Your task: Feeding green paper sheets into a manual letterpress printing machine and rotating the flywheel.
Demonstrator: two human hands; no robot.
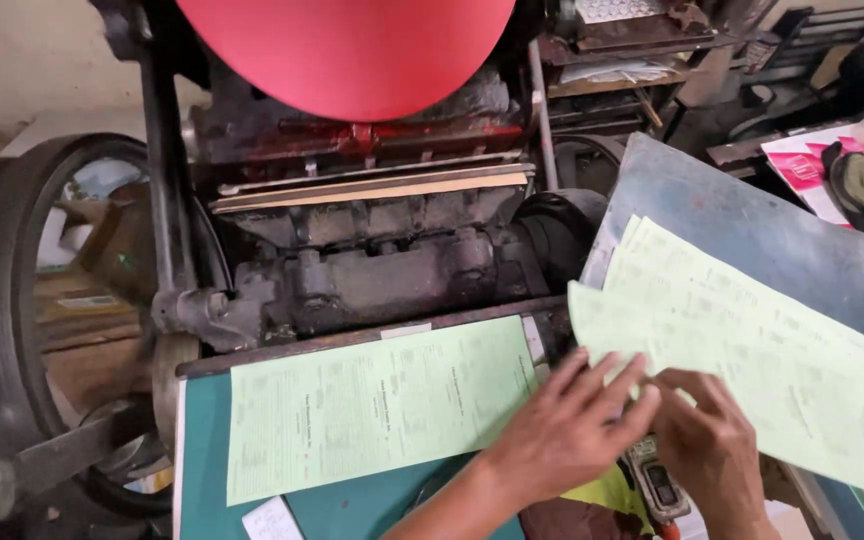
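The person's left hand (562, 425) lies flat with its fingers (612, 385) spread open on the lower edge of a fanned stack of green sheets (752, 340), while the right hand (707, 450) sits just beside it, its fingers bent and pressing on the same edge; I cannot tell if they pinch one sheet or only push it. The step in hand seems to be the separating of a single sheet from the stack. The next move probably needs a light sliding touch, so that only the top sheet comes free and the others stay in place. The stack rests on a slanted grey board (752, 230) at the right of the old black printing press (382, 260). The sheets are thin, pale green, long, and printed with faint text, and they overlap like a fan. One more green sheet (372, 405) lies flat on the teal tabletop (202, 450) in front of the press, under the large red disc (347, 50). A big flywheel (12, 290) stands at the left.
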